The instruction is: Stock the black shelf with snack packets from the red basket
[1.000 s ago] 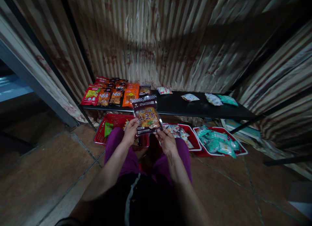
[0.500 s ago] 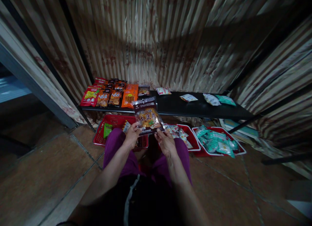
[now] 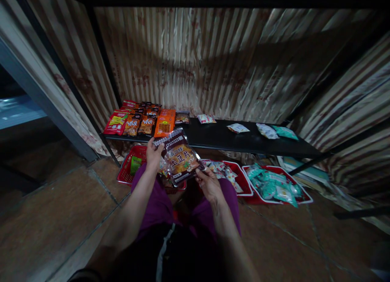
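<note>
Between my hands is a dark brown snack bag (image 3: 179,158) with a checkered top band and a clear window showing yellow chips; it is tilted, its top leaning left. My left hand (image 3: 154,154) grips its upper left corner. At the lower right corner, my right hand (image 3: 208,180) pinches the edge. Just beyond the bag, an orange packet (image 3: 165,123) stands on the black shelf (image 3: 210,135). A similar dark packet (image 3: 182,117) lies beside it at the back. Below the bag, a red basket (image 3: 123,174) holds a green packet (image 3: 135,164) and other packets partly hidden.
Red and orange-black packets (image 3: 132,124) fill the shelf's left end. Single bags, including a white one (image 3: 238,128) and a teal one (image 3: 285,132), lie spaced along its right. Two more red baskets hold white packets (image 3: 227,172) and teal packets (image 3: 271,184). Black frame legs (image 3: 307,162) flank the shelf.
My left hand has moved from the bag's lower left corner up to its upper left corner. The bag has turned, its top swinging left. My right hand stays at the lower right corner.
</note>
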Tool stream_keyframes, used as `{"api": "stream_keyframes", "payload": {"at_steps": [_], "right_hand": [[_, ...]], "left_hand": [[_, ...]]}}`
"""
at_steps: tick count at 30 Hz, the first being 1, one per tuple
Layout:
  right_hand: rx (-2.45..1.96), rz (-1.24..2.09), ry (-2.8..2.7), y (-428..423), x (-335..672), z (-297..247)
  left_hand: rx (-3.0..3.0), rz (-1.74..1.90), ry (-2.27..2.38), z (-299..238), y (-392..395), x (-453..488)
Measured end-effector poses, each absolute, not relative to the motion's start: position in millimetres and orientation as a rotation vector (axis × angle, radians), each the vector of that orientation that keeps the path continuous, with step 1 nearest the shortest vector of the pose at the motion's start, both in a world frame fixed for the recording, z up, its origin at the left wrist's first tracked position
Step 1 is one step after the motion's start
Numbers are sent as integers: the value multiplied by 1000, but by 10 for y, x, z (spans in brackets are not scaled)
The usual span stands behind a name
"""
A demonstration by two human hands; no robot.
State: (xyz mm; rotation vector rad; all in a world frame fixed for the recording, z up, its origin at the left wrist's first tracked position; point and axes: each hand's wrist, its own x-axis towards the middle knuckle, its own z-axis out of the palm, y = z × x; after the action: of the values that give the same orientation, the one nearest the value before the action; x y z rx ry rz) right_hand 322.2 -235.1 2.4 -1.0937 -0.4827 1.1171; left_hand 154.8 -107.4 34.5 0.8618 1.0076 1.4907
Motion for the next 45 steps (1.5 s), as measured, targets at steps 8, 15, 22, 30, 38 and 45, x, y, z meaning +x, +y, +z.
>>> {"api": "stream_keyframes", "payload": {"at_steps": [8,15,22,30,38,45], "right_hand": [[-1137,1114,-539,-2372,3254,27],[-1166,1092,-640,-2397,3288,92],[-1127,1059,-565,-2409,3319,240],[-1205,678,-592,-2344,3293,198],[-1350,519,-699,-2391,3380,148],[-1313,494,-754,-2344,3412,74]], "left_hand": [[1457,1432,1264,535,-984,1385],[1361,1327,1175,424,-949,1427],[1147,1284,1041,470,-1069,1448],[1144,1136,1047,496,-1074,1444],[1103,881,798,516,-1135,1358],[1006,906,759,492,-1148,1356]]}}
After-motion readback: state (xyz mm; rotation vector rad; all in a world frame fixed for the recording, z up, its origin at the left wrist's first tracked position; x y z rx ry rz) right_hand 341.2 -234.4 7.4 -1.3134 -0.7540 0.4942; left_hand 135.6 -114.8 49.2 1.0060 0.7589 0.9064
